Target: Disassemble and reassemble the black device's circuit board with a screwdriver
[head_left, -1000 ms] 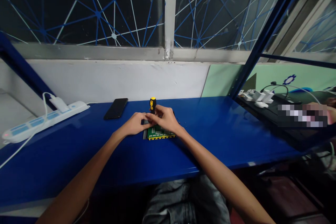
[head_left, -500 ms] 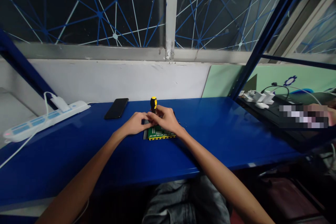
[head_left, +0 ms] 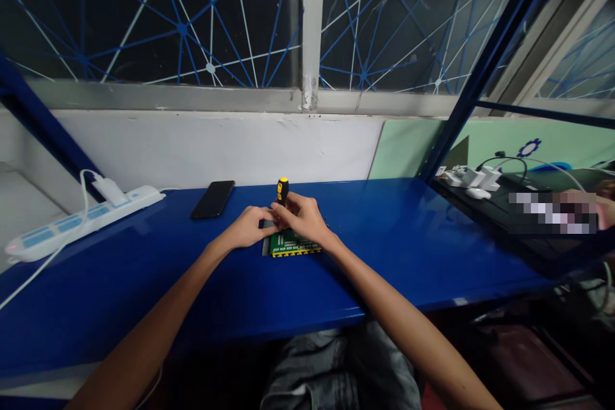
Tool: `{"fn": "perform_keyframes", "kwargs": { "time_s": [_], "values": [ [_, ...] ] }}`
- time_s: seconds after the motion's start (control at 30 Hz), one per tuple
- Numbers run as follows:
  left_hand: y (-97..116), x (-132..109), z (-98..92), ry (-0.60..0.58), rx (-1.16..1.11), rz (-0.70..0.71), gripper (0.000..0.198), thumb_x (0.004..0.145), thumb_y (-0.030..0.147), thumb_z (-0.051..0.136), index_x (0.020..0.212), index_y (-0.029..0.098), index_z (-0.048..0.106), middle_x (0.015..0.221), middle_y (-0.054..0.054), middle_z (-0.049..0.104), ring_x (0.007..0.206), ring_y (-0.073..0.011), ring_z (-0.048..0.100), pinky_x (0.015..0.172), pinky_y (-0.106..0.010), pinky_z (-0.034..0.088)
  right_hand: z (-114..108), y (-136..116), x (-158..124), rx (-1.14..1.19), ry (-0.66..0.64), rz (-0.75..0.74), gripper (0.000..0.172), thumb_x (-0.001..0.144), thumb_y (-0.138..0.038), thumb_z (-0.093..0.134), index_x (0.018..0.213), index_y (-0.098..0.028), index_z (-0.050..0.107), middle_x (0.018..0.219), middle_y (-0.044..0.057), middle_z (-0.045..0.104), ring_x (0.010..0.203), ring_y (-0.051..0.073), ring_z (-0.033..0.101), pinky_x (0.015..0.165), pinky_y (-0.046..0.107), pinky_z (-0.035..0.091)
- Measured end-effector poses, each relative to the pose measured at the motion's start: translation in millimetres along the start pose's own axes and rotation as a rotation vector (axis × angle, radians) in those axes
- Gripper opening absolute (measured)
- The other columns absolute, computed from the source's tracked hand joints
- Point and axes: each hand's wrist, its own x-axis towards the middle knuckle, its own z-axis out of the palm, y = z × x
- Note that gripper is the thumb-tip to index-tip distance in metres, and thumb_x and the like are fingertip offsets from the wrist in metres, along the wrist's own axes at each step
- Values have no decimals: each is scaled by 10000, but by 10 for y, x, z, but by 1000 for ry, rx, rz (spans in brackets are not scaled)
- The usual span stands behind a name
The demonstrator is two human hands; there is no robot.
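A black-and-yellow screwdriver point(head_left: 282, 188) stands nearly upright over a green circuit board point(head_left: 288, 243), which has a yellow terminal strip along its near edge. My right hand point(head_left: 303, 213) is closed round the screwdriver's lower handle, its fingers pinched together. From the left, my left hand point(head_left: 252, 227) reaches in with thumb and fingers curled together at the board's far left part, by the foot of the screwdriver. Whatever its fingertips pinch is hidden behind my right hand, as is the screwdriver's tip. Several tiny dark pieces, perhaps screws point(head_left: 340, 229), lie right of the board.
A black phone point(head_left: 213, 199) lies on the blue table point(head_left: 413, 243) to the left of my hands. Farther left is a white power strip point(head_left: 86, 221) with a plug and cable. On the right, white chargers point(head_left: 480, 178) sit on a dark surface, near another person's hand point(head_left: 579, 202).
The screwdriver has turned in my right hand: its yellow marking has shifted from the right side of the handle to the left. Both hands stay nearly in place.
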Motion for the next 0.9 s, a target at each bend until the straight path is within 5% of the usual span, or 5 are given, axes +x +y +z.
{"fn": "perform_keyframes", "kwargs": {
  "time_s": [0.9],
  "values": [
    [-4, 11, 31, 74, -10, 9, 169, 807, 301, 642, 862, 181, 747, 902, -60, 729, 842, -205, 659, 795, -328, 474, -40, 7, 22, 303, 145, 66, 356, 898, -527, 502, 753, -202, 517, 584, -4, 640, 530, 127, 644, 588, 267, 516]
  ]
}}
